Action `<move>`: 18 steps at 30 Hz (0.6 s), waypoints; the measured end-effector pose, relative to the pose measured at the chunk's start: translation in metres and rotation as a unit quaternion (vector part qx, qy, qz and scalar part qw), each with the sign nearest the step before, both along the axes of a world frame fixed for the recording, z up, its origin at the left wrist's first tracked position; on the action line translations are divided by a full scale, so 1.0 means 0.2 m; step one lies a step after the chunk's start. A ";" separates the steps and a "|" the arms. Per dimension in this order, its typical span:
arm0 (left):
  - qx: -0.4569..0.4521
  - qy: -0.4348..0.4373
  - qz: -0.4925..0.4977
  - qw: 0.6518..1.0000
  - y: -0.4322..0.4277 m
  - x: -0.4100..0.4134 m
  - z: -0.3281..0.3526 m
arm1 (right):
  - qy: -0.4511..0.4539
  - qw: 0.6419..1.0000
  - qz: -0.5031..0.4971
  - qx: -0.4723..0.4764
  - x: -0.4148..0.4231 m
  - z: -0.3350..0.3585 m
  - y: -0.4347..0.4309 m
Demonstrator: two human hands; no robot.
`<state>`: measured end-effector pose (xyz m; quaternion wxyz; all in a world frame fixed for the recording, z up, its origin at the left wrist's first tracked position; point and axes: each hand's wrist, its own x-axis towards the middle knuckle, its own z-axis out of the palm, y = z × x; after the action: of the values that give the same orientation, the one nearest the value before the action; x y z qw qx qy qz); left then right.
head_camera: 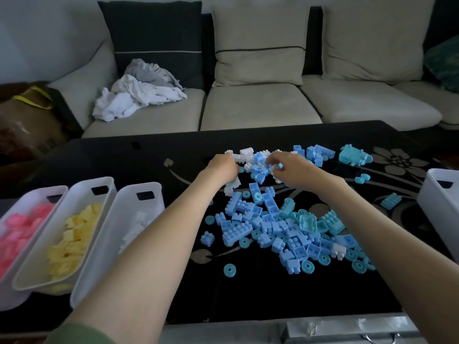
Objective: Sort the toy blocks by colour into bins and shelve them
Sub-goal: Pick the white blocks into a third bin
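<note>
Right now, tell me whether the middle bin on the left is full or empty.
Partly full: the bin holds yellow blocks across its floor, well below the rim.

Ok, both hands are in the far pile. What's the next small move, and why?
Probably bring the left hand back to the third bin from the left and unload: it seems to grip white blocks, and that bin already holds white ones.

Black table (124, 165), grey floral pattern; blue blocks (273, 227); pink blocks (22, 227); yellow blocks (74, 234).

bins (139, 214) block left (table (124, 157) bare behind)
</note>
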<state>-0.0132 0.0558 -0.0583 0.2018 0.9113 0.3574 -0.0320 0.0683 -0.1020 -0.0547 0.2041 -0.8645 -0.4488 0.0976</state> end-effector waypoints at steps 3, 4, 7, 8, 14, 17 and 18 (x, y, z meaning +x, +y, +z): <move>0.010 -0.042 -0.015 0.999 0.00 -0.10 0.11 | 0.007 0.999 0.008 0.039 -0.11 0.08 0.04; 0.015 -0.056 -0.022 0.998 0.00 -0.15 0.15 | 0.010 0.998 0.011 0.056 -0.16 0.10 0.06; 0.032 -0.092 -0.027 0.995 0.03 -0.36 0.26 | 0.021 0.994 0.037 0.104 -0.33 0.15 0.14; 0.035 -0.098 -0.026 0.994 0.04 -0.45 0.30 | 0.029 0.992 0.051 0.113 -0.40 0.16 0.17; 0.069 -0.032 0.013 0.997 0.15 -0.93 0.36 | 0.185 0.955 0.152 0.173 -0.83 0.18 0.36; 0.088 0.025 0.022 0.996 0.18 -1.07 0.33 | 0.205 0.949 0.189 0.147 -0.96 0.14 0.45; 0.096 0.043 0.022 0.994 0.19 -1.10 0.31 | 0.197 0.952 0.197 0.128 -0.99 0.12 0.48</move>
<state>-0.2341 0.0930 0.0034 0.0981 0.9163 0.3869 -0.0320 -0.1289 -0.0065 -0.0309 0.3738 -0.6893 -0.5699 0.2456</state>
